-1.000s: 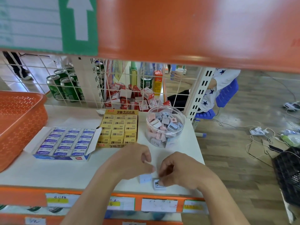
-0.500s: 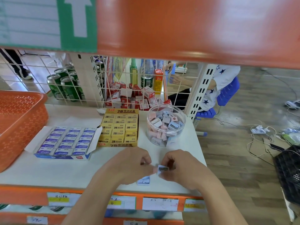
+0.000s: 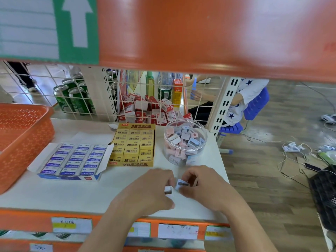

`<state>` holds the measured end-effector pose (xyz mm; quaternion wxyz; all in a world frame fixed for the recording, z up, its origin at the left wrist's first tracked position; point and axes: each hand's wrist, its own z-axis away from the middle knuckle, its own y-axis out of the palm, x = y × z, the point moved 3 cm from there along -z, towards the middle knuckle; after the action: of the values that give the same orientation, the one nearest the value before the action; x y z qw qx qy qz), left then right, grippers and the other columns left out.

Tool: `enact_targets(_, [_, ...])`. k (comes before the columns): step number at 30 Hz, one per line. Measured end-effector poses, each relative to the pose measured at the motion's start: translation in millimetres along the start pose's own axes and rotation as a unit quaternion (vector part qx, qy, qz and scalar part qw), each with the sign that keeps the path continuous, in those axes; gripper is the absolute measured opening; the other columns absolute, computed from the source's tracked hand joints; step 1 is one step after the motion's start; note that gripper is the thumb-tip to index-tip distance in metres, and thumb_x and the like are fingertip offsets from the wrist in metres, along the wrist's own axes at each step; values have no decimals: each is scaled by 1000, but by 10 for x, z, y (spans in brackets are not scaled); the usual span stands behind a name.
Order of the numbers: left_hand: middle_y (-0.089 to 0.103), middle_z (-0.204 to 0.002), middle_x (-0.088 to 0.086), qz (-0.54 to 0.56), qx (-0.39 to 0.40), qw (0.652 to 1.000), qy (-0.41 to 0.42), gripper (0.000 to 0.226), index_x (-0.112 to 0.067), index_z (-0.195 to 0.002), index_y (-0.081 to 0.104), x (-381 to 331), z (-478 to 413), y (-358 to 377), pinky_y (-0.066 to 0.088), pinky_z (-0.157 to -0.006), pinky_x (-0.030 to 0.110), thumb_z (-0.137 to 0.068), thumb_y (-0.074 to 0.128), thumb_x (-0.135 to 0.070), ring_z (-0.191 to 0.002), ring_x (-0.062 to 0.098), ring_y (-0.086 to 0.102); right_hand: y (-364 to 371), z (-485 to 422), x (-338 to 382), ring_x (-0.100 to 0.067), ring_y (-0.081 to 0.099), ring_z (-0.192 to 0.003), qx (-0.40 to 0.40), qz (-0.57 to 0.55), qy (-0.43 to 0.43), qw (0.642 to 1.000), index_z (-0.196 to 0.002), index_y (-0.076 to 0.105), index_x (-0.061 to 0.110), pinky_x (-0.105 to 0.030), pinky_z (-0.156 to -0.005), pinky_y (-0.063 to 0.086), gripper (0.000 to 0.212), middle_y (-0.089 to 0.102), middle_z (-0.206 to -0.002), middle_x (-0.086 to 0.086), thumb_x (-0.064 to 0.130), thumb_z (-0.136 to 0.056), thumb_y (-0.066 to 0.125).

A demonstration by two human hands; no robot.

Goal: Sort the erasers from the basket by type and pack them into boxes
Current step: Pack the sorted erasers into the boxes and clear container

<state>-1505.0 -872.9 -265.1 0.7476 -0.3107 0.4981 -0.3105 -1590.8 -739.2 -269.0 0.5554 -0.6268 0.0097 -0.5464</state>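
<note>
"ERASER" on blue-white erasers (image 3: 72, 160), "2B" on yellow box (image 3: 133, 146)

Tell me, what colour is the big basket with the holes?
The basket is orange, seen best at the left of the head view.

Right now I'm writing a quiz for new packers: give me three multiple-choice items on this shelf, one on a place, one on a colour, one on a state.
1. The clear tub stands:
A) right of the yellow box
B) at the shelf's left end
C) on the floor

2. The basket on the shelf is:
A) green
B) orange
C) black

3. The right hand:
A) lies flat
B) reaches into the tub
C) pinches a small pale piece

Answers:
1 A, it stands just past the yellow box's right edge.
2 B, its perforated wall is orange.
3 C, the piece shows in its grip.
</note>
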Motion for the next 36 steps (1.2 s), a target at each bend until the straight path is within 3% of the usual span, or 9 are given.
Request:
enact_targets(2, [51, -107, -11, 15, -17, 1000, 0, 27, -33, -96, 55, -7, -35, 9, 54, -78, 31, -78, 70, -19, -96, 8, 57, -7, -11, -9, -6, 51, -63, -9, -8, -6, 1000, -81, 63, 21, -26, -61, 46, 13, 64, -82, 3, 32, -80, 71])
enact_targets(6, [55, -100, -11, 104, -33, 994, -4, 20, -27, -94, 60, 22, -83, -33, 59, -66, 37, -81, 73, -17, -72, 15, 69, -53, -35, -44, -6, 49, -59, -37, -23, -17, 999, -76, 61, 22, -26, -58, 46, 14, 64, -79, 3, 31, -79, 72])
enact_targets(10, [63, -94, -7, 203, -104, 973, 34, 17, -24, -93, 63, -22, -117, -226, 60, -64, 32, -82, 73, -15, -71, 10, 69, -153, -36, -13, -3, 45, -53, -94, -79, -55, 991, -69, 60, 24, -22, -52, 40, 17, 61, -71, 5, 27, -78, 75])
enact_targets(15, [65, -92, -10, 253, -222, 939, 74, 20, -27, -100, 63, -185, -234, -550, 60, -68, 39, -82, 73, -25, -75, 10, 70, -349, -99, 96, -5, 38, -46, -199, -186, -102, 957, -64, 61, 34, -18, -46, 32, 26, 53, -62, 13, 19, -79, 76])
enact_targets(19, [63, -90, -14, 171, -259, 948, 72, 17, -32, -96, 59, -353, -380, -683, 46, -55, 10, -84, 71, -32, -71, 0, 63, -485, -258, 128, -9, 41, -51, -247, -180, -84, 948, -78, 65, 20, -24, -55, 33, 10, 56, -68, 5, 25, -81, 74])
enact_targets(23, [62, -92, -12, 142, -262, 952, 66, 18, -27, -97, 59, -413, -525, -717, 42, -49, 8, -84, 71, -29, -76, 3, 61, -613, -353, 165, -5, 42, -52, -264, -134, -57, 953, -84, 67, 17, -25, -56, 35, 18, 59, -71, 6, 34, -82, 71])
enact_targets(29, [60, -98, -12, 144, -218, 963, 73, 23, -26, -108, 57, -391, -609, -707, 48, -57, 12, -88, 66, -33, -82, 3, 61, -718, -486, 195, -1, 51, -64, -262, -65, -38, 962, -97, 68, 18, -15, -56, 36, 14, 59, -76, 13, 28, -88, 66])
enact_targets(32, [63, -96, -14, 162, -202, 962, 86, 19, -29, -105, 57, -358, -619, -741, 54, -65, 16, -89, 65, -22, -82, 2, 63, -748, -579, 178, -8, 54, -78, -275, -30, -17, 961, -112, 63, 15, -22, -65, 38, 23, 59, -86, 10, 26, -91, 61])
enact_targets(36, [63, -97, -12, 124, -183, 971, 87, 27, -26, -106, 60, -335, -651, -748, 51, -65, 11, -85, 69, -12, -83, 2, 64, -765, -637, 201, -12, 59, -88, -279, -20, -25, 960, -100, 66, 16, -27, -74, 42, 16, 64, -90, 9, 27, -89, 61])
